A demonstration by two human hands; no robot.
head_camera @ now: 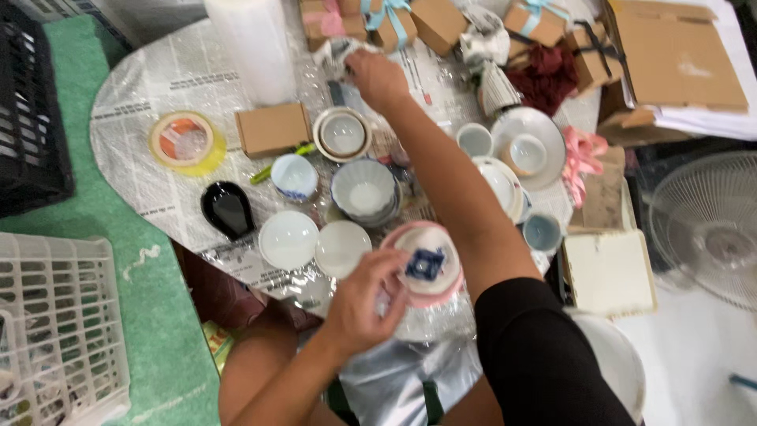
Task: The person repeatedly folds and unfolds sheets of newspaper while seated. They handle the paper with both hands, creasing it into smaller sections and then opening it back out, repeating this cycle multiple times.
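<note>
- Pink-rimmed bowl (430, 268) with a blue square mark inside, at the near edge of the table (142, 118), gripped at its left rim by the left hand (364, 300); fingers curled around the rim and grasping it.
- Right hand (377, 77) stretched to the far edge of the table, fingers closed on crumpled wrapping paper (335, 54).
- Table covered with newspaper under clear plastic film.
- Two white saucers (314, 241) side by side, just left of the pink-rimmed bowl.
- Fluted grey bowl stack (363, 191) near the middle of the table, beyond the saucers; blue-patterned cup (294, 176) just left of it.
- Black dish (227, 208) near the left edge; tape roll (187, 142) beyond it, also near the left edge.
- Small cardboard box (273, 129) between the tape roll and a nested cup set (342, 134).
- Gift boxes with light-blue ribbon (392, 22) along the far edge.
- White crate (59, 323) on green floor, left of the table; fan (706, 225) to the right.
</note>
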